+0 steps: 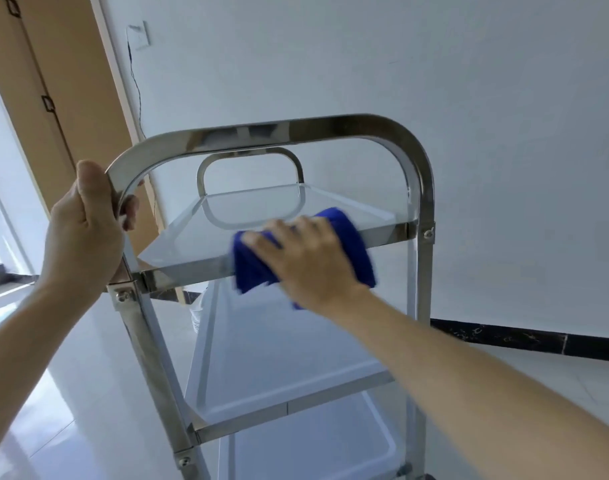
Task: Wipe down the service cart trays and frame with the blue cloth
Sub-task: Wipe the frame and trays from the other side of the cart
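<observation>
Item, nearest: right hand (306, 261), forearm reaching in from the lower right, fingers spread flat over the blue cloth (334, 244) and pressing it onto the near rim of the top tray (261, 209) — its grip holds nothing closed, the palm bearing down, judged the better way to spread the cloth across the steel; the cloth's edges are blurred. Item: left hand (88, 226), grip wrapped tight round the left bend of the handle frame (261, 133), thumb up along the tube — judged to steady the service cart (424, 271) so it does not roll under the wiping pressure. Item: top tray, polished stainless, mirror-bright, reflecting the far handle (251, 161); the cloth sits on its near edge, right of centre. Item: middle tray (278, 358) and lowest tray (313, 452), below, both out of the cloth's reach at present and judged not yet in hand. Item: uprights and bolted corner brackets, square-section steel, by the left wrist. Item, beyond: glossy pale floor tiles (71, 375) with a dark skirting band (521, 337); a plain white wall (434, 81) bearing a switch plate (140, 36) with a thin trailing wire; a tan door frame (71, 81) far left, with daylight beside it.
</observation>
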Tool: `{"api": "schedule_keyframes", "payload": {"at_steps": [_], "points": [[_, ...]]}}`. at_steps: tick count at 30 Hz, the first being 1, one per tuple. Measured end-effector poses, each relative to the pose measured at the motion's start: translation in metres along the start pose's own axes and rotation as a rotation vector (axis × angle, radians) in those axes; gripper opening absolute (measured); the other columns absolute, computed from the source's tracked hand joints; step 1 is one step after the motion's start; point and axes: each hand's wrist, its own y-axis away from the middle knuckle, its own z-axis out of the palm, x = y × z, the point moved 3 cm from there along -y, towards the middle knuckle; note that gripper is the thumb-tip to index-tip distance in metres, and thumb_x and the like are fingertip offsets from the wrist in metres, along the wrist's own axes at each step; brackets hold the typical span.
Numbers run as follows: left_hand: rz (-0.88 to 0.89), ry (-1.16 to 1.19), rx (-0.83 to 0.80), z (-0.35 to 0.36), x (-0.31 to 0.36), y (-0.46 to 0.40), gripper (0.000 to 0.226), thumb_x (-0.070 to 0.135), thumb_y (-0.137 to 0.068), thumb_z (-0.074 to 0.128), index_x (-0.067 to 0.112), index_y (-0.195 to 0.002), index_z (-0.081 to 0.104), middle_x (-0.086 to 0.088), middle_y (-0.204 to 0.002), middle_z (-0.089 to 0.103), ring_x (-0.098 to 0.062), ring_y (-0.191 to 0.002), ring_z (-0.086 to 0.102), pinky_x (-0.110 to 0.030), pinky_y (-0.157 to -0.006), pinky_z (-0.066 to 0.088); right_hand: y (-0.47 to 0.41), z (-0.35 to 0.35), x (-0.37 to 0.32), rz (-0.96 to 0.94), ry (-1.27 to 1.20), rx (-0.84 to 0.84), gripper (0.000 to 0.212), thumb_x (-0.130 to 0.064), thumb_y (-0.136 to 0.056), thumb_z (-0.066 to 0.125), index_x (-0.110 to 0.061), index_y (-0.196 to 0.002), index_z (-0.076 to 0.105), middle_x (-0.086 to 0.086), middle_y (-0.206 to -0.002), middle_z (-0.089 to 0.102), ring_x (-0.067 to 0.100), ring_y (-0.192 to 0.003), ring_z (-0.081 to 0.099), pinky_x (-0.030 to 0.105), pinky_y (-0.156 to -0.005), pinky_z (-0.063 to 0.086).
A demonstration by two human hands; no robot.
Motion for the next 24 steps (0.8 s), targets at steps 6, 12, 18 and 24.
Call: {"api": "schedule_keyframes", "payload": {"at_steps": [6,12,18,24], "points": [[0.078,-0.096,-0.068,0.0,0.028,0.027,0.058,0.057,-0.105,0.025,0.011,-0.099,0.06,-0.012,-0.077,0.063,-0.04,-0.057,0.059,-0.043,-0.042,0.047,0.048,-0.015,0.095,0.095,0.065,-0.071,0.057,-0.003,-0.076,0.069,-0.014,-0.13,0.052,0.011,-0.118,0.061,0.037,-0.098,0.057,0.05,-0.092,0.043],[-0.091,-0.047,-0.096,-0.005,-0.01,0.082,0.033,0.039,-0.103,0.045,0.033,-0.135,0.05,-0.003,-0.117,0.054,0.002,-0.095,0.057,-0.019,-0.075,0.05,0.049,-0.012,0.077,0.175,-0.021,-0.035,0.062,-0.002,-0.074,0.073,-0.014,-0.132,0.053,0.011,-0.124,0.059,0.038,-0.108,0.053,0.052,-0.101,0.038],[-0.216,0.085,-0.205,-0.007,-0.036,0.124,0.05,0.017,-0.104,0.05,0.05,-0.141,0.046,0.017,-0.098,0.066,-0.011,-0.094,0.068,-0.028,-0.085,0.047,0.059,-0.015,0.045,0.263,-0.136,-0.013,0.069,-0.002,-0.08,0.065,-0.012,-0.146,0.045,0.014,-0.146,0.047,0.038,-0.139,0.039,0.058,-0.12,0.019],[-0.21,0.215,-0.186,0.002,-0.051,0.142,0.06,0.017,-0.103,0.052,0.05,-0.149,0.034,0.019,-0.114,0.066,-0.001,-0.099,0.066,-0.009,-0.074,0.05,0.082,-0.01,-0.027,0.417,-0.389,0.17,0.06,-0.006,-0.09,0.048,-0.007,-0.15,0.04,0.015,-0.159,0.033,0.038,-0.15,0.022,0.059,-0.12,0.021]]}}
